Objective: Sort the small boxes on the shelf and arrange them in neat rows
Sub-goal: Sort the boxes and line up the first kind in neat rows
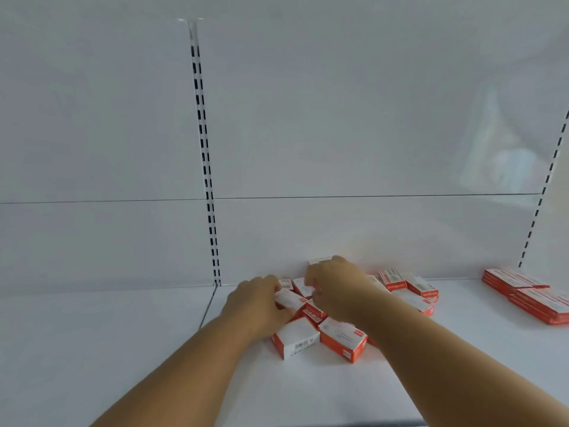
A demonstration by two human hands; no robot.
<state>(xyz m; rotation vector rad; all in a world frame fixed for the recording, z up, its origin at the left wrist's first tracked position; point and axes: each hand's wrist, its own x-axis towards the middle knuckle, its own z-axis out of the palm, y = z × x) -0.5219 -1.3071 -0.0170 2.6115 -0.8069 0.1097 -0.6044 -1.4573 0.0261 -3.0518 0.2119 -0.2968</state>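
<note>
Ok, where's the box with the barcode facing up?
In the head view, the barcode box lies at the near front of the loose pile, just below the left hand and left of an orange-sided box.

both forearms run out of the bottom edge. the left hand [261,298] covers the near end of a small white and red cardboard box [289,298], its fingertips unseen. the right hand [334,286] hides part of the jumbled pile of red and white boxes [341,337]; whether it holds anything cannot be told. a white box behind it [320,261] shows only its top edge. print on all boxes is too blurred to read. the flat stack of red boxes [532,298] is cut by the right edge.
</note>
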